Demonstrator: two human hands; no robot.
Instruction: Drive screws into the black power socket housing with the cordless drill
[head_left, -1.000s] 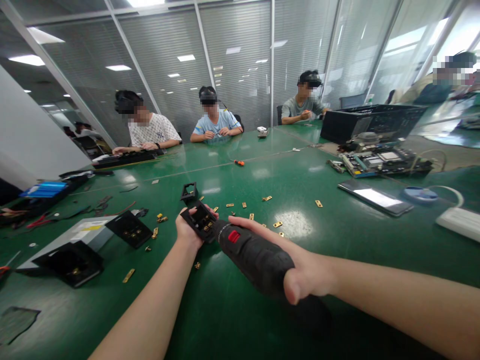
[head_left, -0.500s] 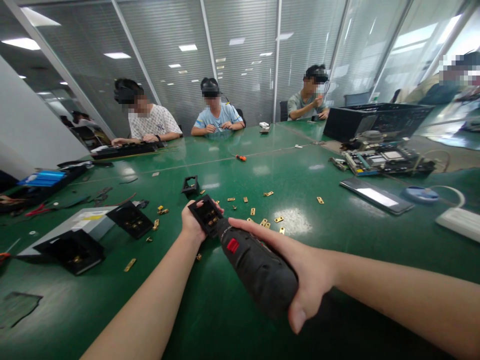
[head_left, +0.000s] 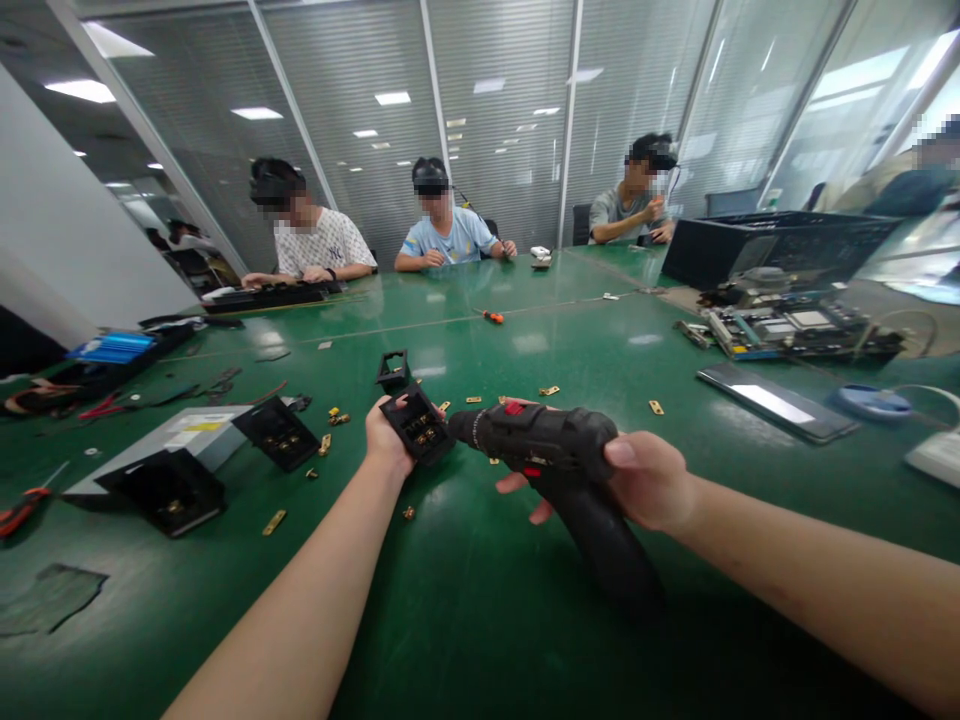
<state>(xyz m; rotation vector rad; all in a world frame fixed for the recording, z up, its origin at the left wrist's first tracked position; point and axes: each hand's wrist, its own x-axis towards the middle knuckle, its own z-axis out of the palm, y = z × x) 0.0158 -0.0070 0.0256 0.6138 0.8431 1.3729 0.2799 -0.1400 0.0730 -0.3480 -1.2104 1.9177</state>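
My left hand (head_left: pixel 388 440) grips a black plastic housing (head_left: pixel 417 424) by its left side, its open face turned up toward me with brass parts inside. In my right hand (head_left: pixel 651 478) is a black cordless drill (head_left: pixel 551 435) with red buttons. The thumb lies at its rear and the fingertips show past its far side. Its handle slants down to the right. The drill's nose points left and ends close to the housing's right edge; whether they touch I cannot tell. Several small brass plates (head_left: pixel 550 391) lie beyond the drill.
To the left are two more black housings (head_left: pixel 277 434) (head_left: pixel 163 490), a grey metal box (head_left: pixel 217 425) and a screwdriver (head_left: pixel 26 512). A small black frame (head_left: pixel 393 369) stands behind my left hand. At right lie a phone (head_left: pixel 776 400) and a circuit board (head_left: pixel 802 325). Several people sit across the green table (head_left: pixel 450 620).
My right hand has turned the drill onto its side, so its handle now shows, and its nose points more to the left. My left hand still holds the housing. The view has shifted slightly.
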